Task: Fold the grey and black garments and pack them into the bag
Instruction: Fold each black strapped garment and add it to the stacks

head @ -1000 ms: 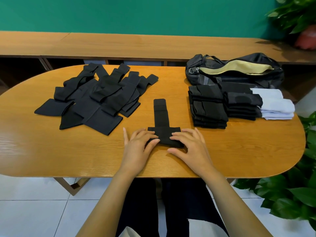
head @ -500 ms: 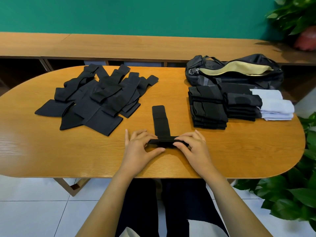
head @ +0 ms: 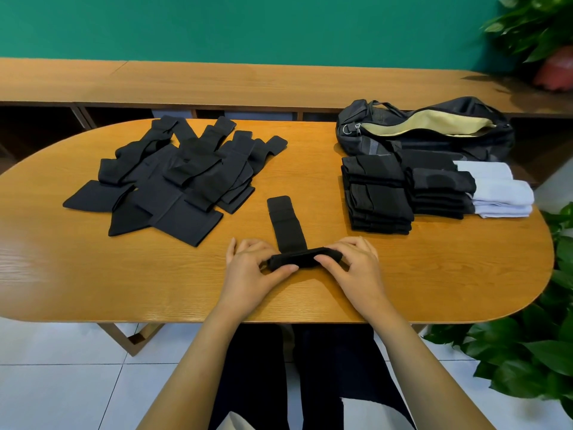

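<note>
A black garment [head: 286, 225] lies as a narrow strip in front of me, its near end rolled into a thick fold. My left hand [head: 252, 274] pinches the left end of that fold between thumb and fingers. My right hand [head: 353, 268] pinches the right end the same way. A loose heap of unfolded black garments [head: 173, 178] covers the table's left half. Folded black stacks [head: 376, 193] and a second stack [head: 438, 190] sit at the right, with folded pale grey pieces [head: 499, 193] beside them. The black bag [head: 428, 128] lies open behind them, showing a tan lining.
The oval wooden table [head: 93, 274] has bare wood along its near edge. A long wooden bench [head: 217, 82] runs behind it against a green wall. Potted plants [head: 533, 346] stand at the right, near and far.
Both hands went from lying flat on the garment's near end to pinching it, and they have folded that end up and away from me into a roll. The visible strip is shorter.
</note>
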Demonstrator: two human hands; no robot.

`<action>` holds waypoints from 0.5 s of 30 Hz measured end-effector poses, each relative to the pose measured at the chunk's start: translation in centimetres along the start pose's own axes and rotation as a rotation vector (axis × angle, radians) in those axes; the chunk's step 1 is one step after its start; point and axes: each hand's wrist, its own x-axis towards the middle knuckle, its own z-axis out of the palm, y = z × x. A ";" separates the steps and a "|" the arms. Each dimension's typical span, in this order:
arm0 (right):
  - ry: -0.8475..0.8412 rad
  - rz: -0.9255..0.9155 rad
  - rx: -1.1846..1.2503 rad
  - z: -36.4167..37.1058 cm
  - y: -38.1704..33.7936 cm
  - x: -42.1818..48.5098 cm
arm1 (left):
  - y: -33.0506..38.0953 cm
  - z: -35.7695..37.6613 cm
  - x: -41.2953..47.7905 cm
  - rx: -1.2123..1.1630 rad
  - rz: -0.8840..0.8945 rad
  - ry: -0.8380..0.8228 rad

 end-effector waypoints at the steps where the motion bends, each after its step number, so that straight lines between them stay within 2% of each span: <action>1: 0.002 0.004 0.005 -0.1 0.0 0.0 | -0.1 0.0 0.0 0.007 0.007 -0.009; 9: -0.013 0.095 0.050 -0.2 0.1 0.0 | 0.3 -0.1 -0.1 -0.072 -0.020 -0.050; 15: -0.064 0.011 -0.017 -0.2 0.2 0.2 | 0.5 -0.4 0.0 -0.128 -0.112 0.031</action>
